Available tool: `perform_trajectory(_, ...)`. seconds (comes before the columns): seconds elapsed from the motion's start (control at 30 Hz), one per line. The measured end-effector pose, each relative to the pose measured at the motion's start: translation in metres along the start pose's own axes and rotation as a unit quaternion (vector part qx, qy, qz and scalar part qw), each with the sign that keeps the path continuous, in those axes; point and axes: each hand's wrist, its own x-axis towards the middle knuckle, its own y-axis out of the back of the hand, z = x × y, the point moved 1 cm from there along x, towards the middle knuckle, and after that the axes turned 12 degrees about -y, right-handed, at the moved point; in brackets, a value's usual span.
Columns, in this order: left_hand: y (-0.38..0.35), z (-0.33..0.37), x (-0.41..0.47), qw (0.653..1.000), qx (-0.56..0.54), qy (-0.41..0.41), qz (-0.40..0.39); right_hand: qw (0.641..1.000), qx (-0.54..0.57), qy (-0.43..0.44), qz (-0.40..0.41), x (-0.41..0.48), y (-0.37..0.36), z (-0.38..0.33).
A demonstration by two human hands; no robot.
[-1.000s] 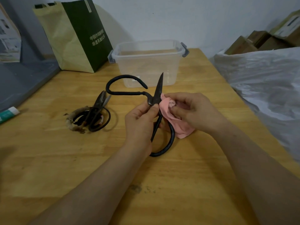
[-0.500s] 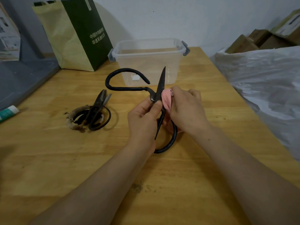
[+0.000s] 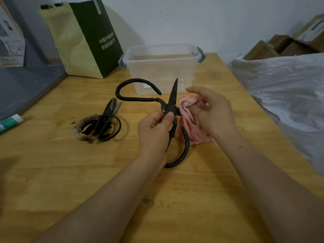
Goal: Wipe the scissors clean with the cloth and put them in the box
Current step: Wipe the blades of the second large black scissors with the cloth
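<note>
**Black scissors held over the table, cloth beside the blade**

A wooden table point(image 3: 52, 172) fills most of the view. A crumpled white plastic sheet point(image 3: 284, 95) lies along its right side, with cardboard boxes point(image 3: 284, 46) behind it. A green and yellow paper bag point(image 3: 84, 41) stands at the far left of the table against the wall. Just to its right is the clear plastic box point(image 3: 157, 74), open at the top, with grey clips at both ends.

The black scissors point(image 3: 172, 99) are held up in front of the box, above the table. One blade points up and away, one handle loop curves left, and the other hangs down past the left wrist. The second blade is hidden. The left hand point(image 3: 154, 132) pinches them at the pivot between thumb and fingers. The right hand point(image 3: 213, 113) holds the bunched pink cloth point(image 3: 196, 135) in its curled fingers, with the forefinger stretched out above it. The cloth sits just beside the blade near the pivot; I cannot tell whether they touch.

The smaller scissors point(image 3: 105, 123) lie flat on the table to the left, well apart from the hands, with the blades toward the bag. A white and green tube point(image 3: 10, 121) lies at the table's left edge.
</note>
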Motion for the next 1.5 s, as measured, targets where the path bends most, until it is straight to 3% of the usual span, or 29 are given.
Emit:
perform_trajectory(0.13, 0.000, 0.001, -0.002, 1.000, 0.007, -0.021, -0.011, 0.999, 0.004, 0.000, -0.035, -0.003, -0.005, -0.002)
perform_trajectory(0.3, 0.002, 0.001, -0.001, 1.000, 0.003, -0.021, -0.008, 0.974, 0.155, -0.040, -0.159, -0.004, 0.004, 0.002)
perform_trajectory(0.53, 0.001, 0.000, -0.004, 0.999, -0.019, -0.017, -0.023, 0.968, 0.193, -0.005, -0.159, -0.001, -0.004, 0.012)
perform_trajectory(0.77, -0.002, -0.001, -0.002, 1.000, -0.020, -0.023, -0.008, 0.994, 0.083, 0.073, -0.023, -0.002, -0.015, 0.009)
perform_trajectory(0.9, -0.005, -0.001, -0.003, 1.000, -0.008, -0.026, -0.009, 0.998, 0.001, 0.023, 0.056, 0.001, -0.021, 0.003)
perform_trajectory(0.97, -0.003, -0.001, -0.003, 1.000, -0.007, -0.018, -0.010, 0.995, 0.092, -0.029, -0.014, 0.004, -0.017, 0.005)
perform_trajectory(1.03, 0.000, 0.001, -0.001, 1.000, -0.020, 0.002, -0.004, 0.966, 0.215, -0.038, -0.141, 0.004, -0.006, 0.007)
perform_trajectory(1.13, 0.002, 0.001, 0.001, 0.999, -0.028, 0.025, 0.008, 0.934, 0.252, -0.001, -0.252, 0.001, 0.004, 0.010)
perform_trajectory(1.5, -0.001, 0.001, 0.002, 1.000, -0.003, -0.010, 0.009, 0.974, 0.212, -0.051, -0.061, 0.002, -0.023, 0.004)
